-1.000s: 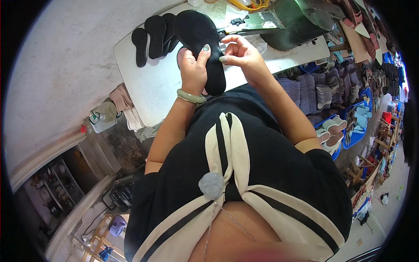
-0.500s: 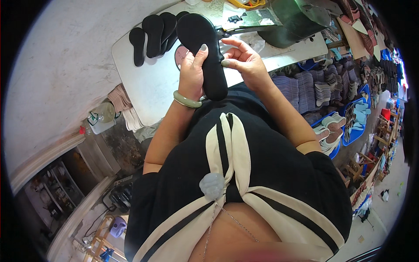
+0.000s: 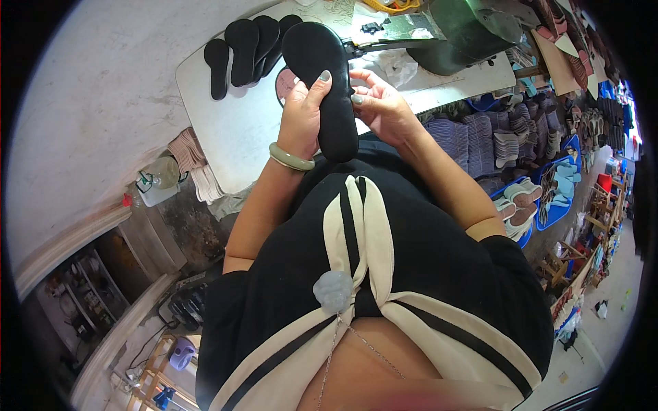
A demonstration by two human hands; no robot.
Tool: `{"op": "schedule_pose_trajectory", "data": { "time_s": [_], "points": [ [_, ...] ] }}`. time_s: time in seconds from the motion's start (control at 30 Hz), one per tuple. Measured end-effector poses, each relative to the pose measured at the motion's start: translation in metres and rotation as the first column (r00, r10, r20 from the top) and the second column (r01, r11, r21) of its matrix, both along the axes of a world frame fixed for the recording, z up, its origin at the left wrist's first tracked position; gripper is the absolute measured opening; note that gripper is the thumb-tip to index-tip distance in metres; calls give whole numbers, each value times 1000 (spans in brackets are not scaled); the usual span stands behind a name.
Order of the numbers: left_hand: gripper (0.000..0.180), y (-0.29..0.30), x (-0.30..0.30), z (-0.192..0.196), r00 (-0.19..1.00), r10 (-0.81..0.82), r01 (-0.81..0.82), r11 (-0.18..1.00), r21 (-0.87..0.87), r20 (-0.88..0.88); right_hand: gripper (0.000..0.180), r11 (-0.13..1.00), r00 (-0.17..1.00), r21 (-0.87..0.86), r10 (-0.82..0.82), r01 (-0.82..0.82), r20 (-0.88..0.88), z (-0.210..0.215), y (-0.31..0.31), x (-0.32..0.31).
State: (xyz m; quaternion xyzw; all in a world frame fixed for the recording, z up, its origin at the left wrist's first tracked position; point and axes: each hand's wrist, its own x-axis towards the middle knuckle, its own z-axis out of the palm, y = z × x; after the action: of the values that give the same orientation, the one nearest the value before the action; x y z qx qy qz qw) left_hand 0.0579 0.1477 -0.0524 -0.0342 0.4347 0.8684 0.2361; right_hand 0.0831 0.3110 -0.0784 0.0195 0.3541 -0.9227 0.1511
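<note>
Above the white table (image 3: 226, 130), my left hand (image 3: 301, 116) grips the black insole (image 3: 325, 82) along its left edge; its long axis runs away from me, heel nearest. My right hand (image 3: 380, 106) pinches its right edge, equally near.

No packages, labels, signs or screens are showing clearly anywhere in this view. The closest candidate is lying on the far right: a flat brown cardboard sheet (image 3: 552, 58), sitting beside the stacked goods, and whether it is packaging cannot be told. Nothing printed is showing on it.
</note>
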Motion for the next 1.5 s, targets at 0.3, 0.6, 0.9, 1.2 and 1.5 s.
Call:
{"op": "schedule_pose_trajectory", "data": {
  "time_s": [0.3, 0.6, 0.9, 1.2, 1.5],
  "points": [
    [23, 4, 3, -15, 947, 41, -139, 946, -293, -318, 18, 882, 962, 393, 207, -262, 178, 23, 24, -11],
    [25, -10, 0, -2, 992, 37, -56, 986, -159, -122, 21, 830, 997, 552, 74, -82, 37, 19, 48, -22],
    [26, -3, 3, -9, 989, -56, 24, 974, -223, -137, 24, 761, 998, 647, -5, 41, -58, 25, 23, -49],
    [19, -9, -4, -30, 994, -99, 84, 969, -233, -53, 28, 946, 997, 322, 22, -44, 69, 10, 37, -40],
    [27, 0, -3, 13, 965, -85, 92, 996, -18, 249, 38, 157, 402, 577, 571, 802, -715, 38, 23, -10]
  ]
}}
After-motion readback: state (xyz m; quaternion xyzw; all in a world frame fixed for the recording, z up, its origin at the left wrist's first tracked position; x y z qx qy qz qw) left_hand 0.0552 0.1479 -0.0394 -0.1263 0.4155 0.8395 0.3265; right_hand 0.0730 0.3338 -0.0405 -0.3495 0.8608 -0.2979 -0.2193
